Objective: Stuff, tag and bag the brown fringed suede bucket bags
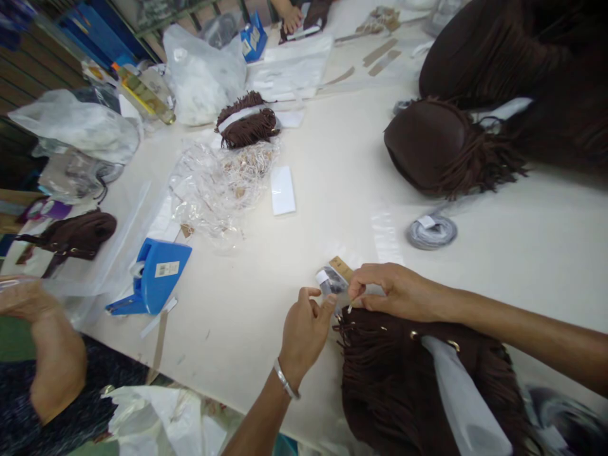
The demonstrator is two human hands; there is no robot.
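Observation:
My left hand [304, 326] is curled, its thumb and fingertips pinched on a small grey and white tag [329, 280] that lies beside a brown card tag [341, 268]. My right hand [396, 289] is closed too, pinching a thin white string or fastener at its fingertips, right next to the tags. Both hands hover over the top of a dark brown fringed bag [403, 380] at the table's near edge. A white strip [463, 399] lies across that bag.
A blue tape dispenser [154, 275] stands at the left, crumpled clear plastic [218, 183] behind it. More brown fringed bags [441, 149] lie at the far right, a grey coil [431, 231] near them. Another person's arm [45, 348] is at the left edge.

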